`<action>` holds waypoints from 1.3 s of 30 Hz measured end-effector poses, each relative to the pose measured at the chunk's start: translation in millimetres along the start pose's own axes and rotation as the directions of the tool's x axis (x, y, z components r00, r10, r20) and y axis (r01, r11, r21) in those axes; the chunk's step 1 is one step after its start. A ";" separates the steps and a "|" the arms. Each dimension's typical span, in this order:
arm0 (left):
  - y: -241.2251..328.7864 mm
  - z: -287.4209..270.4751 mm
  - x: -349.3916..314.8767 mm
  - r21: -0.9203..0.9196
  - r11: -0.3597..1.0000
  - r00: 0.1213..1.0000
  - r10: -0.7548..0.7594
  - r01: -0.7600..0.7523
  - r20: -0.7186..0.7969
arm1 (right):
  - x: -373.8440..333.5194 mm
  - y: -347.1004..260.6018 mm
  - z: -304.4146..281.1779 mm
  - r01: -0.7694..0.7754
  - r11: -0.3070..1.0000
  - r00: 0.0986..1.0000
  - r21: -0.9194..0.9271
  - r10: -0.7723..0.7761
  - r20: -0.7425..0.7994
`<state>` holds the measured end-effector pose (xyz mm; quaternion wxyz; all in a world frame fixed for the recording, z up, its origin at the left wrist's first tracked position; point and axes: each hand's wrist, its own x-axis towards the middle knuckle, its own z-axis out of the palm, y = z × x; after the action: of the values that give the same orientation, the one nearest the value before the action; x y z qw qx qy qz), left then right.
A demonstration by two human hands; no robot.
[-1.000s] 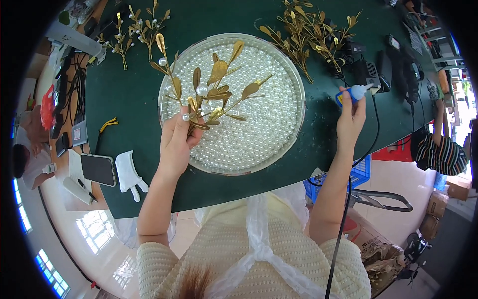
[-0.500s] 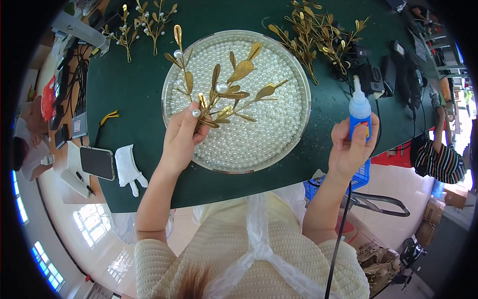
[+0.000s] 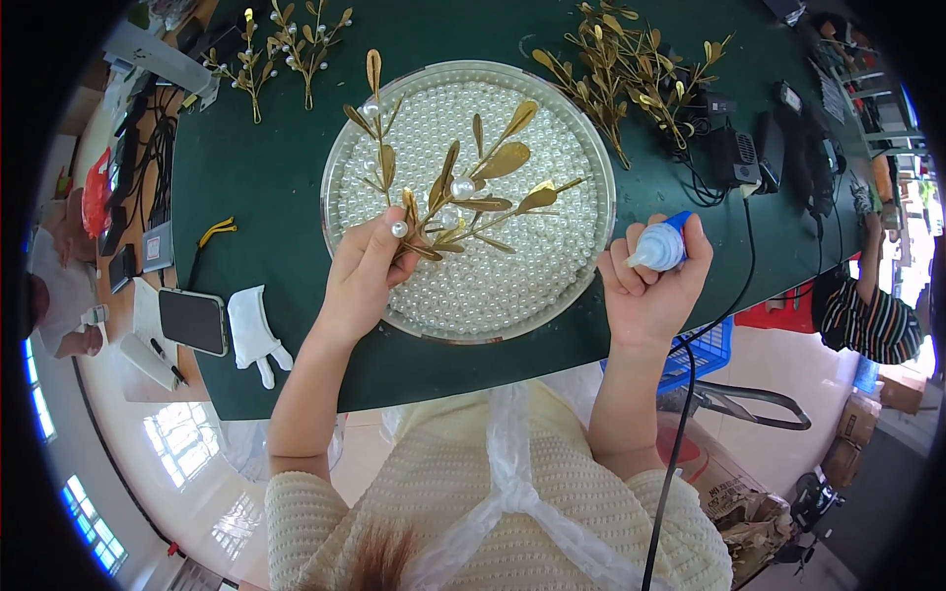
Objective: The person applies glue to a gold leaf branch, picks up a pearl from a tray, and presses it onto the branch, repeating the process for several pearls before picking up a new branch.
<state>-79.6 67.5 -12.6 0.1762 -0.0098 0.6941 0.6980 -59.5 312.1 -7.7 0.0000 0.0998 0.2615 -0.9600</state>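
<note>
The left hand (image 3: 360, 281) pinches a gold sprig (image 3: 508, 159) near its base, between thumb and fingers, holding it over the left half of a round tray (image 3: 608, 212) of pearls (image 3: 532, 271). Pearls sit on the sprig: a large one (image 3: 462, 188) midway, and another (image 3: 399, 229) beside the thumb.

The right hand (image 3: 645, 310) is wrapped around a blue bottle (image 3: 663, 245), just off the tray's right edge. Half a second ago the bottle's nozzle pointed to the far side; now it is tipped left and toward the near side, and the hand has moved left. The sprig has shifted slightly right. This narrows the gap, yet bottle and sprig remain apart, so the work seems between steps.

More sprigs (image 3: 621, 74) lie far right; pearled ones (image 3: 307, 49) lie far left.
</note>
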 end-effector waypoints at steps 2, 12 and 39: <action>-0.3 -0.6 0.1 0.005 1.000 1.000 0.004 -0.004 0.005 | -2.1 -1.3 -5.1 0.152 0.983 0.984 -0.101 -0.160 -0.080; 0.5 0.7 0.0 0.043 0.999 1.000 0.012 -0.012 -0.005 | -9.1 0.3 17.8 0.611 0.571 0.655 -0.548 -0.753 -0.055; -1.4 6.7 -2.3 0.146 0.988 0.994 0.053 -0.040 -0.090 | -10.2 10.1 31.9 0.693 -0.082 0.422 -0.716 -0.759 0.496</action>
<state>-75.5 73.5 -13.1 0.1272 -0.0136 0.7502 0.6487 -55.1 286.9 16.1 -0.4733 -0.0415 0.7138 -0.5146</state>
